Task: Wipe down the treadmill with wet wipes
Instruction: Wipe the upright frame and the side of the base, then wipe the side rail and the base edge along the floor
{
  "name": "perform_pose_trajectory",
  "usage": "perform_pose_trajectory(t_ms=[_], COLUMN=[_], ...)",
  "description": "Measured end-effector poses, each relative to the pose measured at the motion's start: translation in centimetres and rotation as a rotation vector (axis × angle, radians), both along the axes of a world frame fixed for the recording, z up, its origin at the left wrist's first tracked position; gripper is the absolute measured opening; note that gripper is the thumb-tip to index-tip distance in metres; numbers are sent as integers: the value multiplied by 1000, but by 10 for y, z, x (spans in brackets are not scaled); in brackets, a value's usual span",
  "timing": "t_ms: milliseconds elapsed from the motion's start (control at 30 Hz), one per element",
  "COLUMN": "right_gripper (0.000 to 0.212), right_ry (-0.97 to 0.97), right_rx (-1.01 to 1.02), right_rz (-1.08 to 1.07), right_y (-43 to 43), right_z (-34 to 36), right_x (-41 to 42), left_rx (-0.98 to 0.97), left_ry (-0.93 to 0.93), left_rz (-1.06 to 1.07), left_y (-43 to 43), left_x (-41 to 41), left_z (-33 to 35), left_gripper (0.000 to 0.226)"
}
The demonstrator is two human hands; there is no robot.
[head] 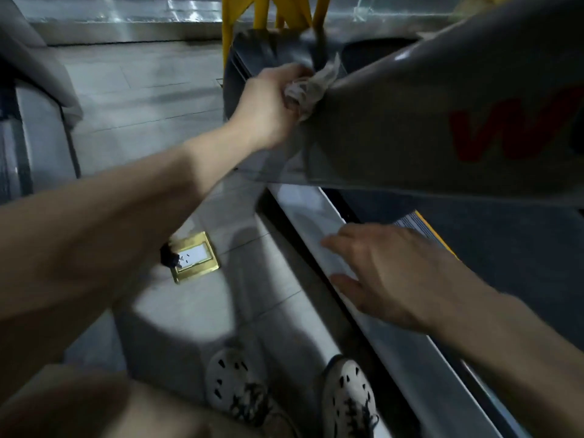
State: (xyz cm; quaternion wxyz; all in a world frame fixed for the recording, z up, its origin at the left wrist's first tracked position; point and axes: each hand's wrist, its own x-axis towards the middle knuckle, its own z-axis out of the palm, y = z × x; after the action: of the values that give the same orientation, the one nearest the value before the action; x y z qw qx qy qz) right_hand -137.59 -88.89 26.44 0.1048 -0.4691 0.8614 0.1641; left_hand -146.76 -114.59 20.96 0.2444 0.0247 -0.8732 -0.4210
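Note:
My left hand [268, 104] reaches up and grips a crumpled wet wipe [311, 86], pressing it against the lower end of the treadmill's grey upright [410, 121], which bears red lettering. My right hand [388, 273] hovers lower down with fingers spread and relaxed, over the treadmill's pale side rail [316, 222]. It holds nothing. The dark running belt [505, 248] lies to the right of the rail. The picture is blurred by motion.
A brass floor socket [194, 257] with a black plug sits in the tiled floor on the left. My two white shoes [240, 384] stand beside the rail. Yellow frame legs [227, 20] rise at the back. Another machine's edge [38, 128] runs along the left.

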Motion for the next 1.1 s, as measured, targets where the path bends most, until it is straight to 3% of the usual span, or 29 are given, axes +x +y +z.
perform_pose_trajectory(t_ms=[133,300,400,600,700,833,900,967,1033,1100], right_gripper=[44,47,48,46,47,40,36,32,28,29], right_ry=[-28,-56,-117,-193,-244,-284,-386,-581,-849,-994], right_rx=[-50,-175,-186,-119,-254,-202,-374,-693,-1077,-1337], right_rz=[-66,-174,-296,-563,-693,-802,-971,-1176,-1359,-1423], right_y=[30,85,127,189,208,246,271,285,291,297], right_z=[14,26,31,20,6,-23,-39,-52,-62,-63], right_x=[15,45,66,82,80,90,101,114,132,149], left_rx=[60,55,103,509,816,886,881,846,826,765], left_ry=[-105,-470,-630,-801,-827,-878,-946,-1010,-1048,-1051], left_rz=[-83,-227,-340,-575,-609,-650,-715,-821,-897,-961], left_y=[25,74,104,160,183,217,239,260,282,307], left_x=[56,128,146,161,162,157,153,152,149,150], left_z=[6,0,13,35,21,7,7,7,6,12], left_gripper=[33,58,59,39,33,44,45,45,61,61])
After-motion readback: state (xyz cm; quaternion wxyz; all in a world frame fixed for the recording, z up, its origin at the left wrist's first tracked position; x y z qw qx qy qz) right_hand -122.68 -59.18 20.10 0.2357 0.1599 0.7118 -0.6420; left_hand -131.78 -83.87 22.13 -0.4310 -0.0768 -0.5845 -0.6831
